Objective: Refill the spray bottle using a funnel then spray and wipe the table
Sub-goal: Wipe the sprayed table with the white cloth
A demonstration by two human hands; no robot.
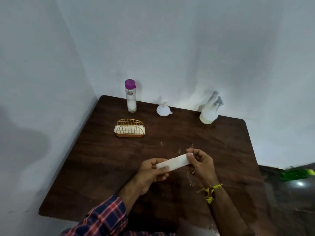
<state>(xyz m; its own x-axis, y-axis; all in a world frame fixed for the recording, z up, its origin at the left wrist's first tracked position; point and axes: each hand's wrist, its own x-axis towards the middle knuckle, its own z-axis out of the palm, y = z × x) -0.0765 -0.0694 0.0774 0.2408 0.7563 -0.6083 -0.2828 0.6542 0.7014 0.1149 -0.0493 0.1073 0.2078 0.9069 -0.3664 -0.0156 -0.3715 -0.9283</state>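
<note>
A folded white tissue (173, 162) was stretched between both hands above the dark wooden table (102, 159). The left hand (151, 172) pinched its near end between thumb and curled fingers; the right hand (201, 165) pinched the far end the same way. White droplets (190, 180) speckled the wood just beside and beyond the fingers. Well beyond the right fingers stood the spray bottle (209, 110), holding milky liquid; beyond the left fingers sat the white funnel (163, 109), a purple-capped bottle (130, 96) and a gold wire napkin holder (129, 128).
</note>
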